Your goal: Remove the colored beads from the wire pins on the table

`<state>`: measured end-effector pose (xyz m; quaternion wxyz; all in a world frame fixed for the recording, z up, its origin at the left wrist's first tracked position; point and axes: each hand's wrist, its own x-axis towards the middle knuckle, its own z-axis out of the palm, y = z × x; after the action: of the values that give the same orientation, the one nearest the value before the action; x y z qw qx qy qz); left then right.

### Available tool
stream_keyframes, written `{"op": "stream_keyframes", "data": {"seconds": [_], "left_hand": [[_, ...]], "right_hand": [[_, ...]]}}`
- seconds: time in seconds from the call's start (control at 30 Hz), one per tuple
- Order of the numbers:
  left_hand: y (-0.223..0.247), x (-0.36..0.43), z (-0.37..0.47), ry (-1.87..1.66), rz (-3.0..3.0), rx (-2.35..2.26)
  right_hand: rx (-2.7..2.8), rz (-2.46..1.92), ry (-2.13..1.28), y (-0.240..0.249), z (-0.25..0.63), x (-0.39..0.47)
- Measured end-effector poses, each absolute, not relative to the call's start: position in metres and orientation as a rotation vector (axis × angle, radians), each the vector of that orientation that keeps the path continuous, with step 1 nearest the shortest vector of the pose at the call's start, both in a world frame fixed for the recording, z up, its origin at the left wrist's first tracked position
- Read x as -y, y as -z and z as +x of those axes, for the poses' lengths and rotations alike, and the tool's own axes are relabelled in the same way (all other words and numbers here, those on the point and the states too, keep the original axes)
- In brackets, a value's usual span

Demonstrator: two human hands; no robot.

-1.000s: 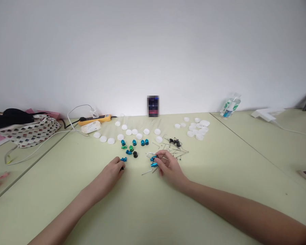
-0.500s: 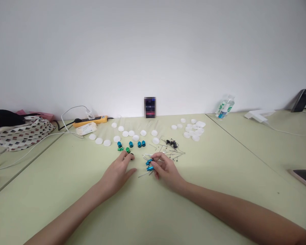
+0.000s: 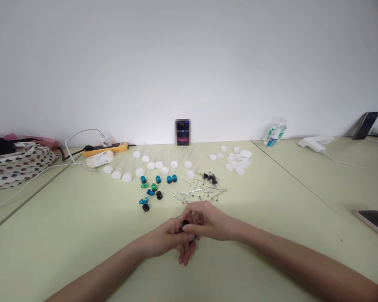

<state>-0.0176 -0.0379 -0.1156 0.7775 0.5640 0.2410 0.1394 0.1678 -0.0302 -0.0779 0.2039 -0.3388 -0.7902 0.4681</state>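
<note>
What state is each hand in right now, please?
Left hand: closed, holding a small black part and, it seems, a blue part.
Right hand: closed, thumb against the same black part.

"What's mostly hidden?"
"The black part [image 3: 185, 223], by the left hand [image 3: 165, 240] and right hand [image 3: 209, 221]."
"At the back edge of the bench [image 3: 82, 235]?"
"The upright screen [image 3: 183, 132], blurred beyond reading."

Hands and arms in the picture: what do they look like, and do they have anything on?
The left hand and right hand are gloveless human hands with fingers and thumbs. The left forearm and right forearm show no sleeves, watches or bracelets.
</note>
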Motion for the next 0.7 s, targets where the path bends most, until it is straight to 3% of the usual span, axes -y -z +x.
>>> {"op": "stream_keyframes", "data": {"seconds": [0.43,0.7], "left_hand": [[0.116,0.041,-0.021,-0.347,1.035,-0.448],[0.109,0.047,-0.02,-0.368,1.084,-0.637]], "right_hand": [[2.569,-0.623,-1.167,0.06,0.173,0.023],[2.499,-0.723,-1.188,0.062,0.175,0.022]]}}
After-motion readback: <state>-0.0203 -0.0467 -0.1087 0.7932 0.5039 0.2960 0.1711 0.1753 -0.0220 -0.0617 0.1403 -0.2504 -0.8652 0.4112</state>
